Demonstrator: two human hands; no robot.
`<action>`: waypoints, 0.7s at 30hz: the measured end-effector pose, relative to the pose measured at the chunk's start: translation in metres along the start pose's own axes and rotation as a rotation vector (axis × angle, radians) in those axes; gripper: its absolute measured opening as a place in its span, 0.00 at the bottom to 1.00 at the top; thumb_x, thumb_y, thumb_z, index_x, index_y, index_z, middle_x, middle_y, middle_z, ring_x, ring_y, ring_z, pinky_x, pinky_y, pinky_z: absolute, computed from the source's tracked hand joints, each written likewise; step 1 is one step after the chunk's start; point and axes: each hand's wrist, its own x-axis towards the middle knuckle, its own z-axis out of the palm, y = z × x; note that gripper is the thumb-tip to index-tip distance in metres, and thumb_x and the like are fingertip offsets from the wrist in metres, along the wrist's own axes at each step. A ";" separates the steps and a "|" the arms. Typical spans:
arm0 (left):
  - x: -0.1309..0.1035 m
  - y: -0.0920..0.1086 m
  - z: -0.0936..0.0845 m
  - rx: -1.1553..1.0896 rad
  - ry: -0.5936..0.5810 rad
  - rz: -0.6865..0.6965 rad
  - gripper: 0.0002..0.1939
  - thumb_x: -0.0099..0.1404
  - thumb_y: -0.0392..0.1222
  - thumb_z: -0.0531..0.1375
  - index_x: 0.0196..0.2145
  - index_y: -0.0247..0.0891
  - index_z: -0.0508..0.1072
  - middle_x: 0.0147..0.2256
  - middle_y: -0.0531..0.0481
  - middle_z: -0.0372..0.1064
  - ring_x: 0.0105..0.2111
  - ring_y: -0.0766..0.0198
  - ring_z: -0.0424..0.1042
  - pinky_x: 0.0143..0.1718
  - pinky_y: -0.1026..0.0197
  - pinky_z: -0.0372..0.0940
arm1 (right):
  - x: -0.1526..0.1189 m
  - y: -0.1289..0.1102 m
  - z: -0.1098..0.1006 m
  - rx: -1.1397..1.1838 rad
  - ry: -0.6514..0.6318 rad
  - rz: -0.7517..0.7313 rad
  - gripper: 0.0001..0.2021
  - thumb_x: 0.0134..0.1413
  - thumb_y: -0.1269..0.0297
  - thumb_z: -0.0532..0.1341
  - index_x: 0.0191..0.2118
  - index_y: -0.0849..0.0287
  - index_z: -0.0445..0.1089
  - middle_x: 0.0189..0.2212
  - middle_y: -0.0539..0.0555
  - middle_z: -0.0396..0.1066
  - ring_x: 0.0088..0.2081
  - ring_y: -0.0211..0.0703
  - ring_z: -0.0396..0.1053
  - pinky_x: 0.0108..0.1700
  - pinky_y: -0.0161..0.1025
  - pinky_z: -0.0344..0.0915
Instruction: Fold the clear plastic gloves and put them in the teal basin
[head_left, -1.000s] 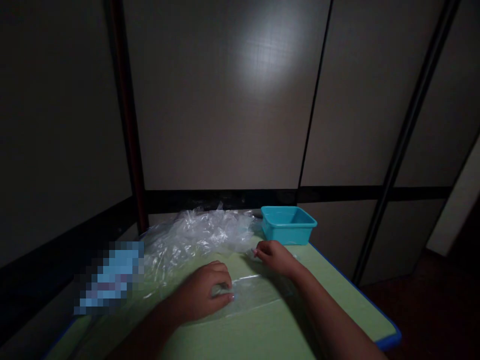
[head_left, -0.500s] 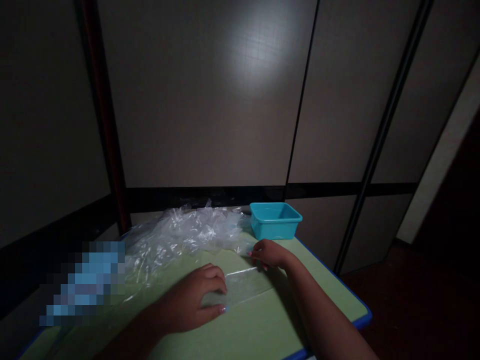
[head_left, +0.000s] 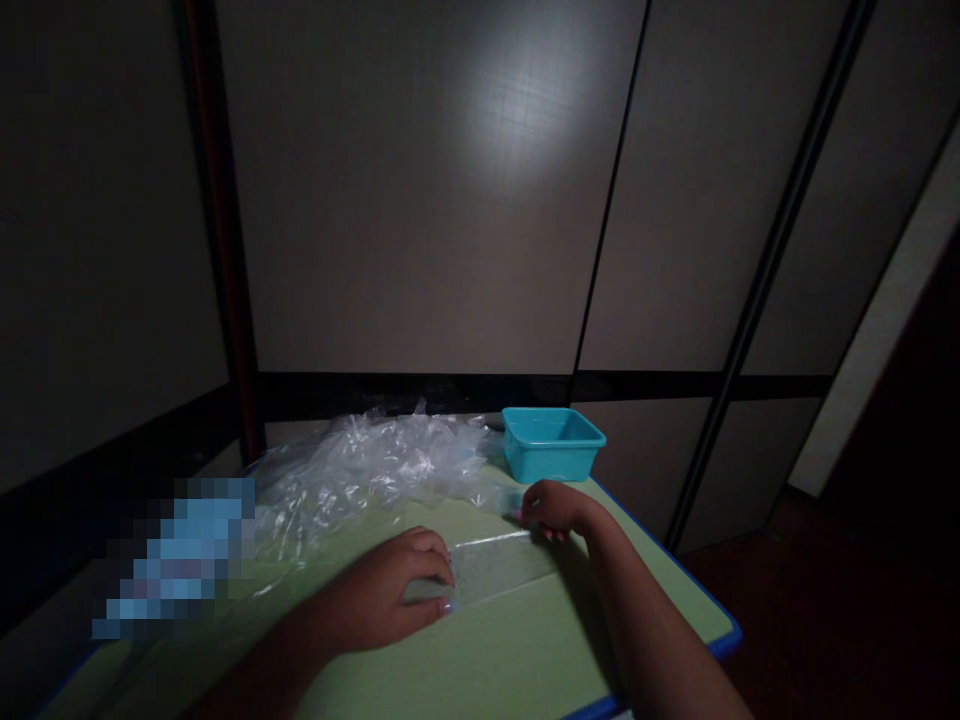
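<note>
A flat, narrow clear plastic bag [head_left: 499,570] lies on the green tabletop between my hands. My left hand [head_left: 394,590] is at its near left end, thumb and curved fingers on either side of the film, holding it against the table. My right hand [head_left: 555,508] is at the far right end with fingers pinched together. The fingertips hide what they grip, which appears to be the bag's edge. Just beyond my right fingers lies the edge of a heap of crumpled clear plastic [head_left: 390,460].
A turquoise plastic basket [head_left: 556,462] stands at the table's back right, behind my right hand. The green table [head_left: 450,670] has a blue rim. Dark cabinet panels [head_left: 420,250] rise behind it. A blurred-out blue object [head_left: 187,550] is at the left.
My right hand has slid slightly right, away from the heap's edge. My left hand stays almost in place. The view has shifted a little.
</note>
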 end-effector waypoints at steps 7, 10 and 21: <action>0.001 0.002 0.001 0.021 0.000 -0.005 0.10 0.60 0.43 0.57 0.40 0.43 0.72 0.40 0.49 0.66 0.41 0.61 0.64 0.42 0.63 0.59 | -0.005 0.002 -0.003 -0.040 -0.094 -0.018 0.14 0.38 0.56 0.66 0.30 0.61 0.69 0.10 0.43 0.59 0.13 0.31 0.57 0.18 0.30 0.57; 0.001 0.001 0.001 0.023 0.000 -0.008 0.10 0.60 0.43 0.57 0.40 0.43 0.72 0.40 0.49 0.66 0.41 0.61 0.65 0.42 0.62 0.59 | -0.006 0.005 -0.006 -0.063 -0.100 0.001 0.12 0.37 0.59 0.66 0.28 0.62 0.69 0.09 0.42 0.56 0.12 0.32 0.56 0.18 0.31 0.58; 0.000 0.000 0.001 0.034 0.001 -0.004 0.10 0.60 0.43 0.57 0.40 0.43 0.72 0.40 0.49 0.65 0.41 0.61 0.64 0.43 0.62 0.59 | -0.003 0.006 -0.007 -0.094 -0.075 -0.048 0.07 0.37 0.64 0.63 0.22 0.62 0.68 0.10 0.44 0.58 0.14 0.33 0.57 0.20 0.31 0.55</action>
